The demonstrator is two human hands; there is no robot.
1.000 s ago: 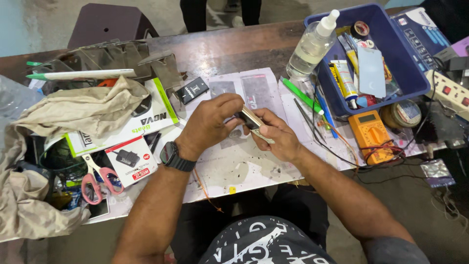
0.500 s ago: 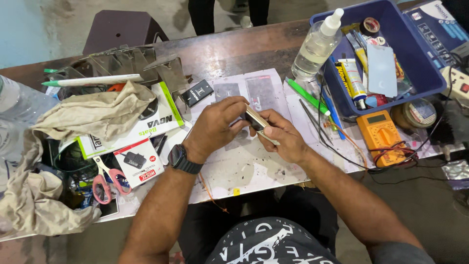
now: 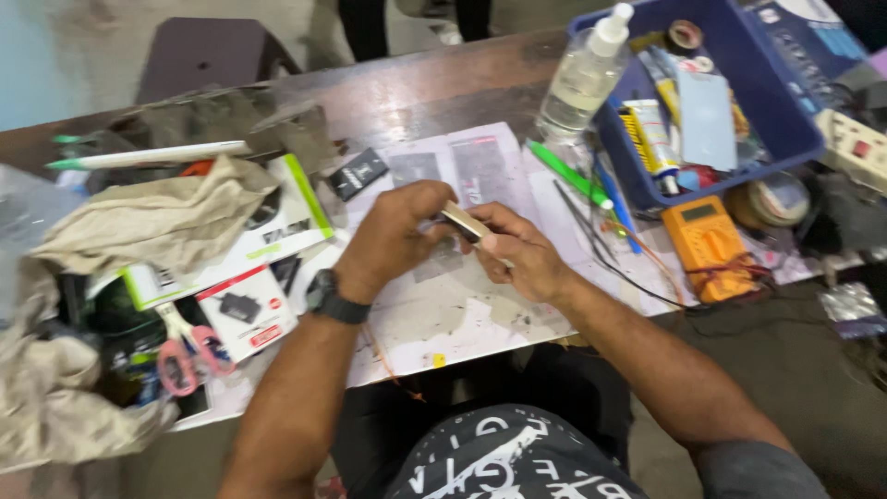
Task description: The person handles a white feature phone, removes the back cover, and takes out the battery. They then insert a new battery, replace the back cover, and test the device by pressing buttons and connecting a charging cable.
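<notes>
Head view, looking down at a cluttered bench (image 3: pixel 407 92).

Left hand (image 3: pixel 397 231) and right hand (image 3: pixel 517 249) meet over the middle of the bench, above a sheet of printed paper (image 3: pixel 462 314). Both are curled closed around a small flat gold-coloured device (image 3: pixel 465 222), held between them, tilted, one end poking out past the left fingers. Left hand covers its near end; right hand pinches the far end from the side. The exact finger grip is hidden by the knuckles. A dark wristwatch (image 3: pixel 334 300) sits on the left wrist.

Left of the hands: a crumpled beige cloth (image 3: pixel 148 222) lying over a white box with a green edge (image 3: pixel 277 222); below that a small red-and-white box (image 3: pixel 248 310); pink-handled scissors (image 3: pixel 185 356) just beside it. A white tube with a green tip (image 3: pixel 148 155) lies at the back left. A small black card (image 3: pixel 360 173) lies near the paper's top edge.

Right of the hands: a clear bottle with a white cap (image 3: pixel 582 79) stands at the corner of a blue tray (image 3: pixel 785 102) filled with tubes and packets. A green pen (image 3: pixel 568 174) lies just in front of the bottle. An orange meter (image 3: pixel 710 245) rests near the tray's front edge, thin wires trailing beside it. A roll of tape (image 3: pixel 776 199) sits next to the meter. A white power strip (image 3: pixel 855 148) is at the far right.
</notes>
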